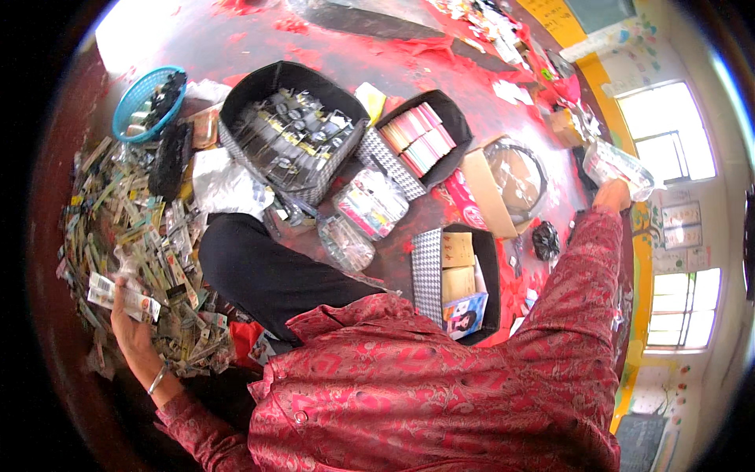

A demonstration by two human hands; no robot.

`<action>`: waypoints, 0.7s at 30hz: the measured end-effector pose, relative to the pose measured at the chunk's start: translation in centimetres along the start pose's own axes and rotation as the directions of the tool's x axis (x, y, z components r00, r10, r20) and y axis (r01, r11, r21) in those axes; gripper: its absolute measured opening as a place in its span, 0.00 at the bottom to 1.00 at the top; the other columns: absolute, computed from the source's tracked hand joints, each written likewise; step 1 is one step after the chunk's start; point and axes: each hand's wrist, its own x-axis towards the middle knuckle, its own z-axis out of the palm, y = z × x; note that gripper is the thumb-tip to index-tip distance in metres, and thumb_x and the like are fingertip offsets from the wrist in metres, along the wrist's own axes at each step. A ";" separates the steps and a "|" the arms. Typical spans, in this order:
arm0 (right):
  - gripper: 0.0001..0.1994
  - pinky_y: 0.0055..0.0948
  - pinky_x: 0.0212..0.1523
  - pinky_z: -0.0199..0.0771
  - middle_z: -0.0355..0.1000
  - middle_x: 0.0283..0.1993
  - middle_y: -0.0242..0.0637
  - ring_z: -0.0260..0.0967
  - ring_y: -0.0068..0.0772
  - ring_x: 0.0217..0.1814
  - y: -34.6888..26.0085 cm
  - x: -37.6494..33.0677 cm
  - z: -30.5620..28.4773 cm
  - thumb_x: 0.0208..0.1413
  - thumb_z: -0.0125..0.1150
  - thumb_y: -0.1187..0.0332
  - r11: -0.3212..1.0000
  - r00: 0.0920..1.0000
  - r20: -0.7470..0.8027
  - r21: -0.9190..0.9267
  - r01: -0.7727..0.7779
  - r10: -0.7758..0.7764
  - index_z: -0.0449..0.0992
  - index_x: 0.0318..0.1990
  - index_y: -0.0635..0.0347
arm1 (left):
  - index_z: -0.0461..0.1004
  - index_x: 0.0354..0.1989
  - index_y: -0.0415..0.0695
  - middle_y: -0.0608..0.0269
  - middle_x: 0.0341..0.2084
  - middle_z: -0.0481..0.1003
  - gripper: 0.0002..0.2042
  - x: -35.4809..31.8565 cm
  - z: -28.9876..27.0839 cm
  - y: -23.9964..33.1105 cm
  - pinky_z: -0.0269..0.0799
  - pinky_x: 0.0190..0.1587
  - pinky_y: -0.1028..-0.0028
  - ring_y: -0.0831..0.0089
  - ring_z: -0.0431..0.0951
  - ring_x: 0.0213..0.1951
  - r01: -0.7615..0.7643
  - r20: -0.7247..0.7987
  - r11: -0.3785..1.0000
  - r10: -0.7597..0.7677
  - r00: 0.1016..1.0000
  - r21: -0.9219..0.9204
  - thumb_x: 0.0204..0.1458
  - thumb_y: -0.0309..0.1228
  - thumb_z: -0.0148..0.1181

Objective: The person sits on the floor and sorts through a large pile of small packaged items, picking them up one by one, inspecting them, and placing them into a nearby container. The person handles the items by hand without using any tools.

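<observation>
The left hand point(132, 326) is clamped on a small flat packet point(122, 296) over the heap of packets point(141, 236) at far left. The right hand point(612, 194), mostly hidden behind its sleeve, grips a clear plastic bag point(621, 167) at right, its contents unreadable.

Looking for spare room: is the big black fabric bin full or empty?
Nearly full: small silvery packets fill the big black fabric bin almost to its rim.

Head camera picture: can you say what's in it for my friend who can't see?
A person in a red patterned jacket sits on a red floor, left hand holding small packets over a big packet pile, right hand gripping a clear plastic bag. Black fabric bins of packets and a blue basket lie ahead.
</observation>
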 end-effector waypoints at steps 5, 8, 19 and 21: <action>0.11 0.29 0.38 0.70 0.72 0.37 0.36 0.70 0.32 0.41 -4.9 -5.7 5.5 0.44 0.56 0.62 0.901 0.912 -0.148 -0.278 0.333 -0.382 0.74 0.36 0.55 | 0.70 0.36 0.43 0.61 0.31 0.72 0.08 -1.4 1.1 1.2 0.68 0.24 0.77 0.74 0.72 0.30 0.001 -0.156 0.995 0.015 0.988 0.099 0.49 0.33 0.52; 0.10 0.29 0.33 0.70 0.71 0.34 0.39 0.71 0.35 0.37 -4.5 -7.7 5.3 0.45 0.53 0.67 0.833 0.718 -0.511 0.007 0.553 -0.472 0.74 0.35 0.58 | 0.70 0.39 0.45 0.64 0.32 0.72 0.10 -0.8 0.8 0.2 0.66 0.23 0.79 0.77 0.70 0.27 0.093 -0.207 0.991 -0.072 0.976 0.097 0.50 0.34 0.52; 0.13 0.42 0.46 0.65 0.66 0.46 0.43 0.65 0.41 0.44 -14.0 -14.1 6.1 0.51 0.46 0.71 -0.465 0.835 0.232 0.741 -0.485 -0.500 0.66 0.45 0.63 | 0.70 0.40 0.46 0.66 0.35 0.71 0.10 -0.5 -0.3 0.2 0.64 0.28 0.80 0.77 0.68 0.29 0.075 -0.135 0.990 -0.059 0.989 0.120 0.51 0.34 0.50; 0.13 0.42 0.46 0.65 0.66 0.46 0.42 0.65 0.41 0.45 -14.0 -14.1 5.9 0.51 0.45 0.71 -0.528 0.865 0.261 0.704 -0.474 -0.429 0.66 0.45 0.63 | 0.70 0.40 0.46 0.67 0.35 0.71 0.11 -0.3 0.3 0.2 0.64 0.30 0.79 0.77 0.68 0.30 0.095 -0.107 0.990 -0.084 0.991 0.107 0.51 0.35 0.50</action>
